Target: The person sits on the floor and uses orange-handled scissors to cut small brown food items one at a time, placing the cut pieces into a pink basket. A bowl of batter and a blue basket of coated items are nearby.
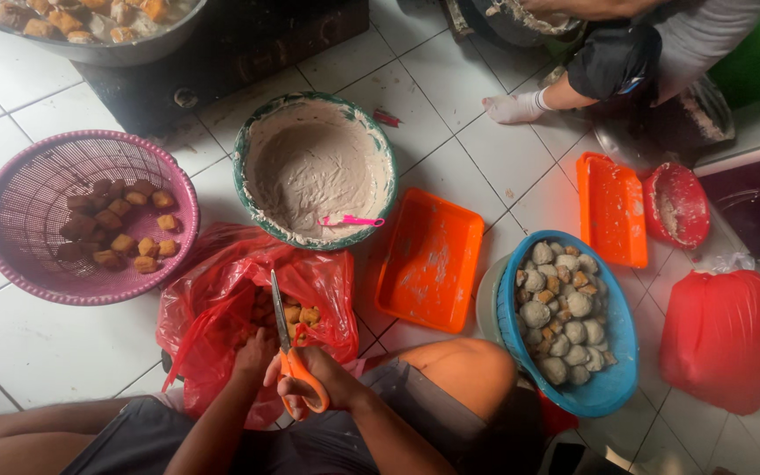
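Seated on the tiled floor, I grip orange-handled scissors in my right hand, blades up, while my left hand, just beside it, dips into the red plastic bag of fried tofu cubes, probably pinching one. The purple basket beyond my left hand holds a modest share; the blue bowl right of my scissors hand is heaped with filled pieces.

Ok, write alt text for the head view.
Right hand holds orange-handled scissors over a red bag of fried tofu; left hand reaches into it. Around them on the tiled floor: purple basket, batter bowl, orange trays.
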